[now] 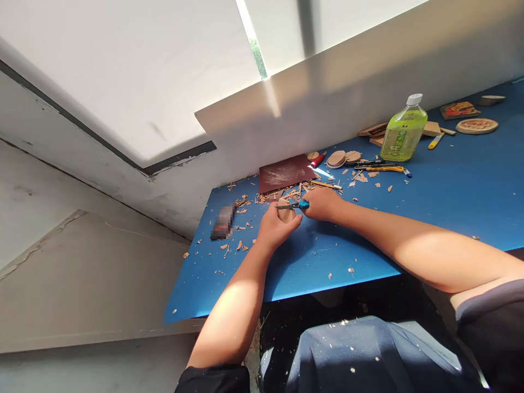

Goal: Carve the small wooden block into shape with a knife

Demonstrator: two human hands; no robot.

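My left hand [275,226] is closed around a small round piece of pale wood [285,213] on the blue table [450,191]. My right hand [322,203] is closed on a craft knife with a blue handle [302,204]; its blade points left across the top of the wood piece. Both hands meet near the back left part of the table, among wood shavings [241,210].
A dark red sheet [284,172] lies behind the hands. Round wooden discs [337,158], pens and cutters [379,166], a green drink bottle [404,131], wood blocks and a carved disc [477,125] stand further right. A blurred dark object [223,222] lies left. The wall rises behind.
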